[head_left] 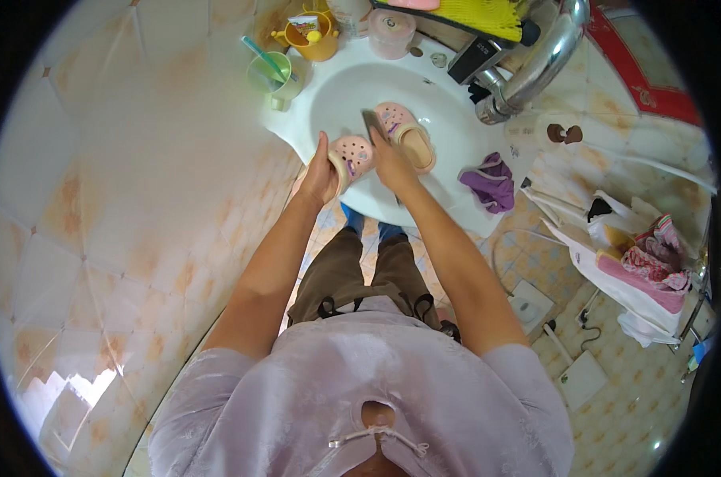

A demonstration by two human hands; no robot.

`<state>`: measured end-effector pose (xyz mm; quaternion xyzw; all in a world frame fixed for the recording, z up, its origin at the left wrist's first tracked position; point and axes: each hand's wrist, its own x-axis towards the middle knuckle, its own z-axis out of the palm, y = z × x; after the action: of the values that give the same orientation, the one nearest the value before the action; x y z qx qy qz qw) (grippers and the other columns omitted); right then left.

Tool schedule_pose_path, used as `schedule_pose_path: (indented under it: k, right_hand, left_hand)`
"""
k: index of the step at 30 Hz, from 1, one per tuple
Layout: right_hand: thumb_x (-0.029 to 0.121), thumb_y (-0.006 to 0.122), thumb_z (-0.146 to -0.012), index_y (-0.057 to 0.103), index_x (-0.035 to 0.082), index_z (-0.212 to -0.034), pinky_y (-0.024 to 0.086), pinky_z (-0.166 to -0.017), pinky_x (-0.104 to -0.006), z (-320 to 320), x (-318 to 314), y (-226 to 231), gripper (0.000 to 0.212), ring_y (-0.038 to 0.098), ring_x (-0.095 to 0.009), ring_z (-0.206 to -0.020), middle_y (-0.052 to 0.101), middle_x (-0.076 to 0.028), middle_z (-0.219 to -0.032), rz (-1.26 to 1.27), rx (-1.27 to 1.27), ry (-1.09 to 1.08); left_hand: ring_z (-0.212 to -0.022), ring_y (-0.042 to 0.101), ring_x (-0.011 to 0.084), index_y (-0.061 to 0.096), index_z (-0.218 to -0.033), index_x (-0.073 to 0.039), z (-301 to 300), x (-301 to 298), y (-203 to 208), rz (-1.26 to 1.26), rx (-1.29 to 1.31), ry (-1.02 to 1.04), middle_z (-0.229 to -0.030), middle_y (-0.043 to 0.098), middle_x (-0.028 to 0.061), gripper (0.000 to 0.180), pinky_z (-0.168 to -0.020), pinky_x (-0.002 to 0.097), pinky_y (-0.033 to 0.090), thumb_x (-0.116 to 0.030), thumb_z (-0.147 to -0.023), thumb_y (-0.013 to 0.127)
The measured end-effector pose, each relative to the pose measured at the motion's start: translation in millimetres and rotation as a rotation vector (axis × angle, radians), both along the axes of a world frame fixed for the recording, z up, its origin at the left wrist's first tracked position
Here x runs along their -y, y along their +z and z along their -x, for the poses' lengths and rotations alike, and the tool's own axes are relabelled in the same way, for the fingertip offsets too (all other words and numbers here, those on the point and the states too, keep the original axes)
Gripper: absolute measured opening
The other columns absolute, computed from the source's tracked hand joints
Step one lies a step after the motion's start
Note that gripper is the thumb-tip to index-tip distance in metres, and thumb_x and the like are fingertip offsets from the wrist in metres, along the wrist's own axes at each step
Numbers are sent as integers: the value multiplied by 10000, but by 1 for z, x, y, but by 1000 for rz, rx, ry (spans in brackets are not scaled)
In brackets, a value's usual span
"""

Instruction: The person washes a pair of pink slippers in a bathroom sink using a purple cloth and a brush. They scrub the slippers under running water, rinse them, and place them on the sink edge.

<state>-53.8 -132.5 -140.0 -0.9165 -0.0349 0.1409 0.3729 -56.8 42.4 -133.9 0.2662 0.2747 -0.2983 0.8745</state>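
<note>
Over the near left part of the white washbasin (328, 103), my left hand (321, 176) is closed around a pink clog (354, 153) with a cream sole, its holed toe facing up. My right hand (390, 165) grips a narrow, dark grey brush-like tool (369, 122) right beside that clog. The tool's far end sticks out past the fingers; its working face is hidden. In the basin lies a second pink clog (416, 149), its beige insole facing up, just to the right of my right hand.
A chrome faucet (539, 67) arches over the back right. On the rim stand a green cup (277, 75), a yellow cup (316, 44) and a pale pink jar (391, 33). A purple cloth (491, 183) lies at the right edge. Clothes hang on a rack (647, 262) farther right.
</note>
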Motion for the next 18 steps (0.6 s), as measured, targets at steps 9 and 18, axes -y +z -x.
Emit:
schedule_pose_path:
  k: [9, 18]
  right_hand:
    - [214, 420, -1018, 382, 146, -1465, 359, -468, -229, 61, 23, 7, 454, 364, -64, -496, 457, 29, -611, -571, -456, -437]
    - [115, 465, -971, 361, 194, -1473, 482, -617, -352, 98, 69, 63, 518, 563, -242, -597, 606, -219, -775, -212, -91, 131]
  left_hand:
    - [-998, 614, 219, 546, -1199, 34, 17, -2, 5, -494, 161, -215, -1098, 631, 122, 385, -837, 333, 518, -177, -895, 652]
    - [-764, 607, 113, 661, -1007, 26, 55, -14, 11, -918, 622, -334, -870, 673, 32, 241, -657, 276, 493, -187, -897, 653]
